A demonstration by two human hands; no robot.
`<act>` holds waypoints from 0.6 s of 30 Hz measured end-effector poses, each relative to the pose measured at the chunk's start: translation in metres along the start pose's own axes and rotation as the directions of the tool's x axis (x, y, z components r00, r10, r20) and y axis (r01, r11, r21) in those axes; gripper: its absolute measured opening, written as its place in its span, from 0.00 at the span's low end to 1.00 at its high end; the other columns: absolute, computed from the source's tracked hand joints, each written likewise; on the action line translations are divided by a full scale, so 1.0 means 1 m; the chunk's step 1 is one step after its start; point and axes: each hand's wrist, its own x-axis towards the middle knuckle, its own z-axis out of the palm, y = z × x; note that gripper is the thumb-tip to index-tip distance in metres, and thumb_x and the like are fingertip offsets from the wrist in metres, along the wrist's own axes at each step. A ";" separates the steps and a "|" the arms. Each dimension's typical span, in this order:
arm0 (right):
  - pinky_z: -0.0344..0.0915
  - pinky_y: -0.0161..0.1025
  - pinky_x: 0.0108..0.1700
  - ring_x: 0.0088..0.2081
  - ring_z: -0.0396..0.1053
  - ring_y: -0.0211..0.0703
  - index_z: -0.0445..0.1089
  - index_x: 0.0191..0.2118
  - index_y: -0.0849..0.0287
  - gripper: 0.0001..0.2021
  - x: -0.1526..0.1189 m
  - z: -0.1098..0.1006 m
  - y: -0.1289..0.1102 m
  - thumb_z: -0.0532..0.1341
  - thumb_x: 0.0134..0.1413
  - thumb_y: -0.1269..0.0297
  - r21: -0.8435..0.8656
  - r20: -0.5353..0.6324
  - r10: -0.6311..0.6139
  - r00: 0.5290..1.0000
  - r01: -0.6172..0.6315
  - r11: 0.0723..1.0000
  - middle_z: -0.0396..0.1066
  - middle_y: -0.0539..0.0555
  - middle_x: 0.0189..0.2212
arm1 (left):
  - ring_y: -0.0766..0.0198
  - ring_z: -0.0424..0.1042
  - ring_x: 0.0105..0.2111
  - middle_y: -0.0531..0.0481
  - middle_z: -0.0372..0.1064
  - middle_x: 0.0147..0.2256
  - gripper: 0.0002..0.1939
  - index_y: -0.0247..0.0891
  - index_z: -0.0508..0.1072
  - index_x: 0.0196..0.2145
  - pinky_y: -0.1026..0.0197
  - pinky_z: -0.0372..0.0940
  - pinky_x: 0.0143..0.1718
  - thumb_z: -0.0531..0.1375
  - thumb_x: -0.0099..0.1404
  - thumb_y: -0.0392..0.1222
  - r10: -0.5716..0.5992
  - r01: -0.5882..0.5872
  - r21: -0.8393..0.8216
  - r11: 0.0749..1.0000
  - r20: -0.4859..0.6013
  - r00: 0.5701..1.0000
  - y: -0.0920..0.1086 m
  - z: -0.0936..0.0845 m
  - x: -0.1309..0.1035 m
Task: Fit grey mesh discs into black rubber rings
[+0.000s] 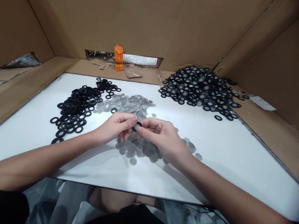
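Both my hands meet over the middle of the white table (89,162), fingers closed round one black ring (136,125). My left hand (121,123) pinches the ring's left side between thumb and fingers. From the right, my right hand (160,133) grips its other edge, thumb on top. Something grey shows in the ring's opening; whether it is a disc seated there I cannot tell. Loose thin grey discs (133,104) are spread behind and beneath my hands. A single black ring (114,111) lies just beyond my left hand.
A heap of bare black rings (80,102) lies at left. At the back right is a large pile of black rings with grey centres (199,86). An orange carton (119,57) stands by a slot in the cardboard wall (145,23). A white paper (262,103) lies far right.
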 end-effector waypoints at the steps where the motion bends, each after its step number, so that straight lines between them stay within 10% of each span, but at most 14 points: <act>1: 0.64 0.33 0.29 0.26 0.68 0.35 0.73 0.28 0.60 0.09 0.000 0.000 0.000 0.69 0.44 0.60 0.004 -0.007 0.013 1.000 -0.013 1.000 0.71 0.49 0.23 | 0.73 0.57 0.14 0.57 0.58 0.15 0.27 0.37 0.61 0.21 0.69 0.50 0.14 0.52 0.64 0.62 0.016 -0.016 0.032 0.999 -0.004 1.000 0.001 0.000 0.000; 7: 0.64 0.33 0.28 0.25 0.68 0.36 0.73 0.27 0.61 0.09 0.000 0.001 0.005 0.70 0.44 0.62 -0.026 -0.041 0.040 0.998 -0.041 0.999 0.71 0.49 0.22 | 0.72 0.58 0.18 0.57 0.56 0.15 0.27 0.36 0.58 0.17 0.67 0.53 0.20 0.53 0.66 0.58 0.244 -0.222 0.406 0.886 -0.002 0.970 0.004 -0.001 -0.003; 15: 0.71 0.37 0.38 0.29 0.71 0.36 0.75 0.36 0.61 0.14 0.003 -0.004 0.003 0.63 0.54 0.53 0.223 0.035 0.101 0.994 -0.106 0.969 0.75 0.56 0.35 | 0.73 0.60 0.14 0.57 0.60 0.16 0.25 0.36 0.63 0.23 0.70 0.54 0.14 0.55 0.63 0.61 -0.012 0.011 -0.045 0.999 -0.040 0.999 -0.003 -0.006 0.004; 18: 0.70 0.37 0.37 0.30 0.71 0.36 0.73 0.45 0.58 0.16 0.002 -0.008 -0.001 0.64 0.54 0.55 0.081 -0.036 -0.011 0.999 0.014 0.997 0.74 0.55 0.39 | 0.74 0.59 0.13 0.57 0.61 0.16 0.25 0.36 0.63 0.23 0.71 0.54 0.13 0.56 0.63 0.61 -0.039 0.035 -0.097 0.995 -0.036 0.999 -0.004 -0.009 0.004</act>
